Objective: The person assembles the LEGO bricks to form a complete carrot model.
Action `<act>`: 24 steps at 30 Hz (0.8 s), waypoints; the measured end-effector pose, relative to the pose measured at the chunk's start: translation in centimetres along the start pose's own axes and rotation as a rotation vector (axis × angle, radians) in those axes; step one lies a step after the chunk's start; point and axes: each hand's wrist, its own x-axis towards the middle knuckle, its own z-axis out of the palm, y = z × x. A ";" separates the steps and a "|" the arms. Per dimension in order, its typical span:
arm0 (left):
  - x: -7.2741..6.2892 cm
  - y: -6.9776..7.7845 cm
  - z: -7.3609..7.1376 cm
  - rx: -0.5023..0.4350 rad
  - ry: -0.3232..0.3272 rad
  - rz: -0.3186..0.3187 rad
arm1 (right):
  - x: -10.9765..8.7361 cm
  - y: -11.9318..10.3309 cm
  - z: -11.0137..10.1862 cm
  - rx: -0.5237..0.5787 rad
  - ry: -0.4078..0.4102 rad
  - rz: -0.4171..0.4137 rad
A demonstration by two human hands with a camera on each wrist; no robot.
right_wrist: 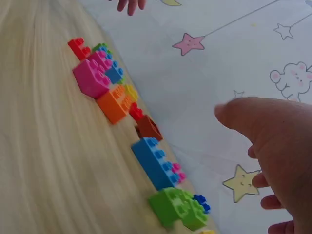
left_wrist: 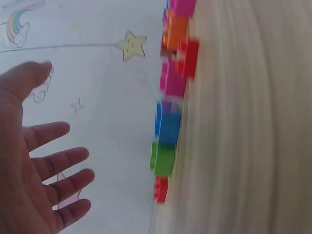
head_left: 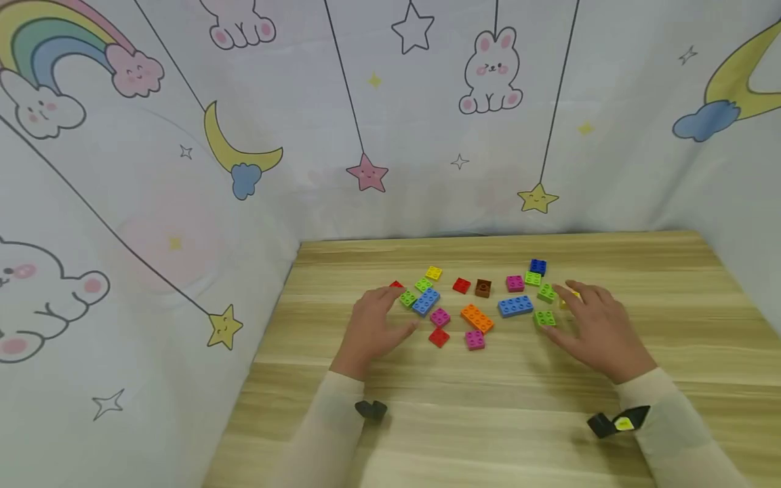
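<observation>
Loose toy building bricks lie spread over a wooden table. My left hand hovers at the left end of the group, fingers spread and holding nothing. Nearest to it are a green brick, a long blue brick and a red brick, partly covered by the fingers in the head view. At the right end, my right hand is held above the table with its fingers apart, also holding nothing. Green bricks lie by its thumb, and a yellow brick is half hidden behind its fingers.
Between the hands lie an orange brick, a second long blue brick, a brown brick and several magenta and red ones. A dark blue brick sits farther back. White printed curtains border the wooden table.
</observation>
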 end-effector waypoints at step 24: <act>-0.1 4.2 7.2 -0.071 -0.150 -0.183 | -0.2 -5.3 7.5 0.311 0.179 -0.239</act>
